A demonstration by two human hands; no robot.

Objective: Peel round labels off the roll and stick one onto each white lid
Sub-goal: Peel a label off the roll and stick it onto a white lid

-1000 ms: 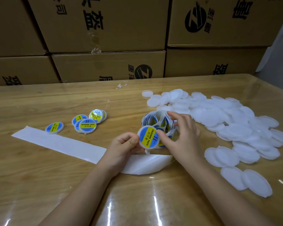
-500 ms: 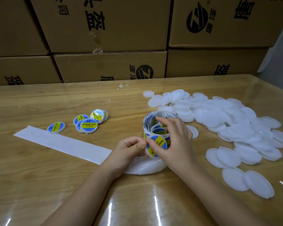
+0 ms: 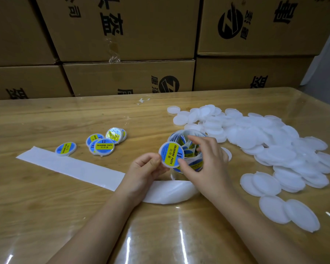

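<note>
My left hand [image 3: 144, 169] pinches a white lid carrying a blue and yellow round label [image 3: 171, 154], held up on edge facing me. My right hand [image 3: 205, 161] curls around the label roll [image 3: 182, 137] just behind that lid, its thumb by the lid's lower edge and its fingers over the roll's top. Several labelled lids [image 3: 103, 147] lie to the left, one apart from them [image 3: 65, 149]. A big heap of bare white lids [image 3: 265, 141] spreads to the right.
The spent white backing strip [image 3: 71, 166] runs from the far left under my wrists and curls near the roll. Stacked cardboard boxes [image 3: 128, 77] wall off the back of the glossy wooden table [image 3: 46, 206]. Two bare lids [image 3: 288, 212] lie near the front right.
The labelled lid has come up from against the roll and now faces me. My right hand's fingers have left the lid's face and moved onto the roll.
</note>
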